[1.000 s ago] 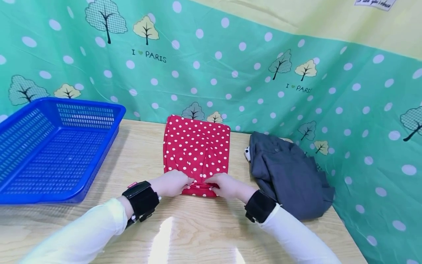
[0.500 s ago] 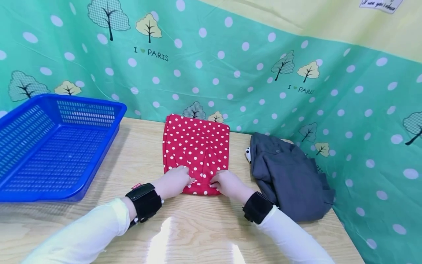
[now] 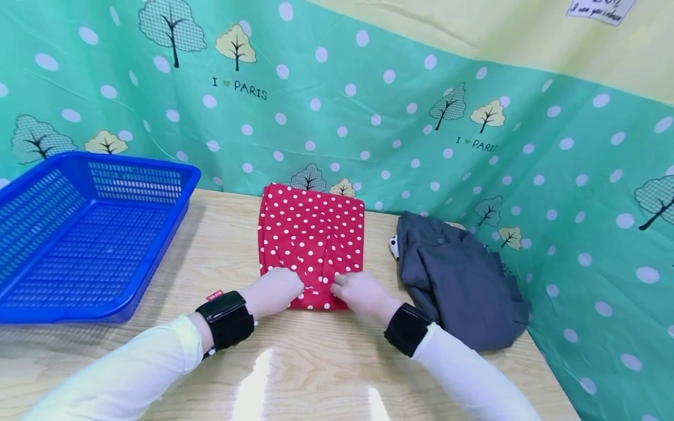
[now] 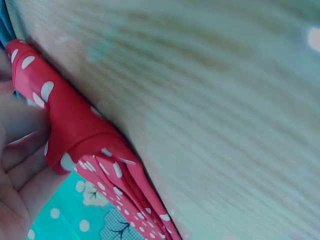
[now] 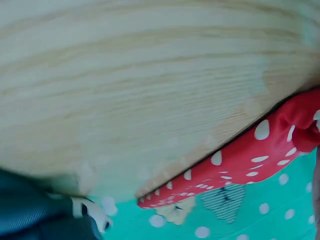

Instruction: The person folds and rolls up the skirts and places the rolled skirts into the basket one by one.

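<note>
A red garment with white dots [image 3: 316, 234] lies folded into a near-square on the table, with gathers running down its middle. My left hand [image 3: 277, 287] grips its near edge left of centre; in the left wrist view the thumb and fingers [image 4: 30, 172] close round a thick rolled bit of the cloth [image 4: 75, 120]. To the right of centre, my right hand [image 3: 363, 291] pinches the same edge with bent fingers, its fingertips partly hidden. The right wrist view shows the garment's side [image 5: 240, 155] low along the table, and only a sliver of that hand.
A blue plastic basket [image 3: 131, 158] stands at the left. On the right lies a dark grey buttoned garment [image 3: 463, 286], with black-dotted white fabric [image 3: 394, 248] peeking from under it. A green dotted curtain [image 3: 337, 111] hangs behind the wooden table [image 3: 310, 374].
The fold along the garment's near edge between my hands has flattened and tucked in. Both hands stay near the same place, fingers more curled. The grey garment and basket have not moved.
</note>
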Available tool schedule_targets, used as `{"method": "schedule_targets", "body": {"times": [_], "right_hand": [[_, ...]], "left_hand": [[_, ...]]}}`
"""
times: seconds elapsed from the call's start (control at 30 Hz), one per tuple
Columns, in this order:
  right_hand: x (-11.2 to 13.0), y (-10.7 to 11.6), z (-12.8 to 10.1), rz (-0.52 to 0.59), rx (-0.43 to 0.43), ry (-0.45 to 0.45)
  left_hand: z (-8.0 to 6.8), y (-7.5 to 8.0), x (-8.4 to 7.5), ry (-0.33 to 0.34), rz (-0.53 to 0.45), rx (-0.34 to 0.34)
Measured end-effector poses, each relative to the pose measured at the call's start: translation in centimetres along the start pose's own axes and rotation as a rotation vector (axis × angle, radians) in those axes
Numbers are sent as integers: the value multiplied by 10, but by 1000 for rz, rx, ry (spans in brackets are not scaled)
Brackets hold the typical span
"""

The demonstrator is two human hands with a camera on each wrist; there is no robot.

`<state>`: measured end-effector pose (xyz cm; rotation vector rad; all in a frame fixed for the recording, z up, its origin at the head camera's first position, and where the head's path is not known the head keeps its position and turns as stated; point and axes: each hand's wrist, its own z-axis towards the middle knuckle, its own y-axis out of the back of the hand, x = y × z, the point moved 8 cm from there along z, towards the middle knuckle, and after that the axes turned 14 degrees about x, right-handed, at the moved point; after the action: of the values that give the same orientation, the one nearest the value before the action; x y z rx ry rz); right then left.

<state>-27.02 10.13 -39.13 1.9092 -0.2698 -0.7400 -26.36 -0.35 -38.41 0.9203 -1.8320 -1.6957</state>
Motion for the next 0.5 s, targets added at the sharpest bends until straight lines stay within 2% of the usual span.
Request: {"method": "schedule_targets", "body": {"times": [0.07, 0.17, 0.27, 0.4, 0.5], "right_hand": [[9, 1, -6, -109, 1, 43], [16, 2, -11, -144, -10, 56], [18, 2, -13, -110, -30, 27], [19, 0, -12, -19, -9, -32], [18, -1, -10, 34, 10, -95]], "left_hand": [[0, -1, -2, -25, 54, 17], [1, -4, -2, -46, 86, 36], [-1, -7, -1, -52, 116, 38], [-3, -6, -7, -82, 178, 2], [-3, -4, -6, -89, 144, -28]]}}
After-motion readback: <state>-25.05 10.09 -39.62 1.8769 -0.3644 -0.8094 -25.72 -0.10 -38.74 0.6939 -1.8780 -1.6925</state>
